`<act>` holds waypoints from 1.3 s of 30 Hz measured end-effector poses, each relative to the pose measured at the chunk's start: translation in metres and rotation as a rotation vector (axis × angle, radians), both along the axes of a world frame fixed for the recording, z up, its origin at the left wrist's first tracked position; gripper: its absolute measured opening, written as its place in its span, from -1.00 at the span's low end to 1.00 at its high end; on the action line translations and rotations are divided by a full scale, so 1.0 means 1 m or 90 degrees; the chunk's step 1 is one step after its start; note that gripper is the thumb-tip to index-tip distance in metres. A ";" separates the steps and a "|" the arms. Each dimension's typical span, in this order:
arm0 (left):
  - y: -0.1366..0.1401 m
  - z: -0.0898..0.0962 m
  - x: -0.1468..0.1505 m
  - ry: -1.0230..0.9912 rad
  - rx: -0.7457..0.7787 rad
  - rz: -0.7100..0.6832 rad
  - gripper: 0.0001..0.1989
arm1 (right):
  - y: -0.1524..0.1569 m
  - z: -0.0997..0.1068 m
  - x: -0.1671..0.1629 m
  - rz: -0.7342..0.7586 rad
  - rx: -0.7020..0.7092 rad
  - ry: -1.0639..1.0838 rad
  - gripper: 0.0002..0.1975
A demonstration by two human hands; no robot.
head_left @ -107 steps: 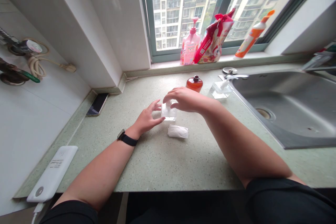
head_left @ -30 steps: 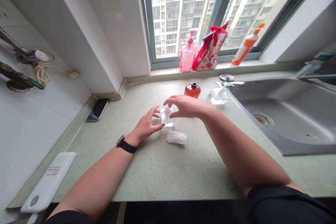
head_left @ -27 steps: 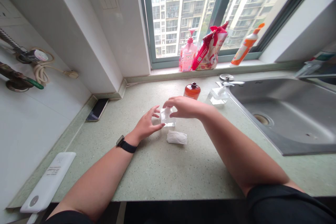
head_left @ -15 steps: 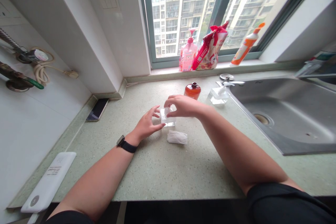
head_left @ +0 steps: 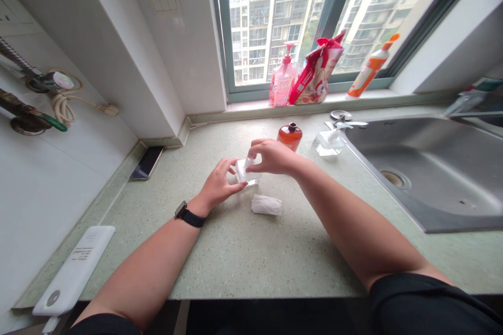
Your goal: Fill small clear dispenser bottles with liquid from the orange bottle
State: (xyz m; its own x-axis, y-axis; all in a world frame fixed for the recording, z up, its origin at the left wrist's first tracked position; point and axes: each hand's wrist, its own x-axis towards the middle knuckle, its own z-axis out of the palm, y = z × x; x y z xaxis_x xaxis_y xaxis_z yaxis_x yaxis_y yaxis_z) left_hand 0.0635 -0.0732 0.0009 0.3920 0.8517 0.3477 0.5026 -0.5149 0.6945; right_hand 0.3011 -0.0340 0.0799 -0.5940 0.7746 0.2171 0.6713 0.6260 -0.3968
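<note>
A clear square bottle sits between my two hands on the counter. My left hand curls round its left side, with the thumb at the near face and the fingers at the far side. From above, my right hand pinches at the bottle's top; its fingers partly hide the neck and whatever they grip there. A folded white tissue lies just in front of the bottle. Behind my right hand stands an amber bottle with an uncovered dark neck.
A clear square pump bottle stands beside the steel sink. On the sill are a pink pump bottle, a red bag and an orange-and-white bottle. A phone and a white power bank lie at left.
The clear bottle has shifted slightly left and away from me, deeper into my left hand's grasp. My right hand has moved slightly with it. The tissue and other bottles stay in place.
</note>
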 end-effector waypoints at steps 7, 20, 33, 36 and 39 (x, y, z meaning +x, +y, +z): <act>-0.002 0.004 -0.001 -0.026 0.092 0.054 -0.39 | -0.003 -0.002 -0.005 -0.007 0.026 0.093 -0.81; 0.000 0.002 -0.003 -0.058 0.155 0.107 -0.32 | -0.011 -0.002 -0.014 -0.061 0.086 0.142 -0.83; 0.002 -0.006 -0.002 -0.049 0.025 0.039 -0.30 | -0.020 0.045 0.039 -0.078 0.043 0.328 -0.66; 0.003 -0.008 -0.002 -0.026 0.021 0.034 -0.39 | -0.033 0.067 0.065 -0.130 0.045 0.360 -0.62; 0.005 -0.009 -0.001 -0.010 0.024 0.032 -0.48 | -0.045 0.081 0.095 -0.212 0.089 0.344 -0.63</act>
State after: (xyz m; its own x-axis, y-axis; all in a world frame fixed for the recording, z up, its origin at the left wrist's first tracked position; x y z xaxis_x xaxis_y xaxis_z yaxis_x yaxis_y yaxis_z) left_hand 0.0622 -0.0678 -0.0079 0.3439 0.8560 0.3861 0.5173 -0.5159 0.6828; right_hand 0.3964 -0.0794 0.1608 -0.1057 0.8413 0.5301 0.5676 0.4888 -0.6625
